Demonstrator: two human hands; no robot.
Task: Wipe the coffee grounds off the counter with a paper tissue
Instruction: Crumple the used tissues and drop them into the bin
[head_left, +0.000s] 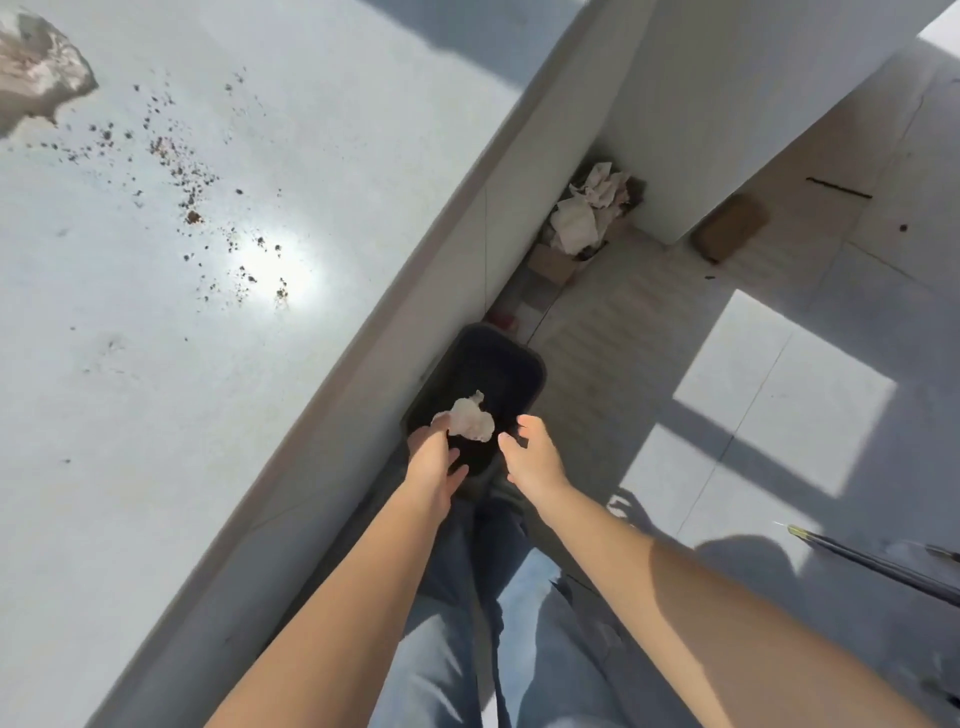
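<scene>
L hand (434, 460) pinches wadded tissue (470, 420) over bin (535, 371) | R hand (531, 453) spread, empty | grounds (187, 179) left on counter (156, 493), est. part done

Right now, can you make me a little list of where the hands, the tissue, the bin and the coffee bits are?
left hand: above the bin, fingertips at the tissue; gripping or letting go, cannot tell
right hand: open, beside it, holding nothing
tissue: crumpled, over the bin's opening
bin: black, down beside the counter
coffee grounds: scattered on the counter, not wiped up
</scene>
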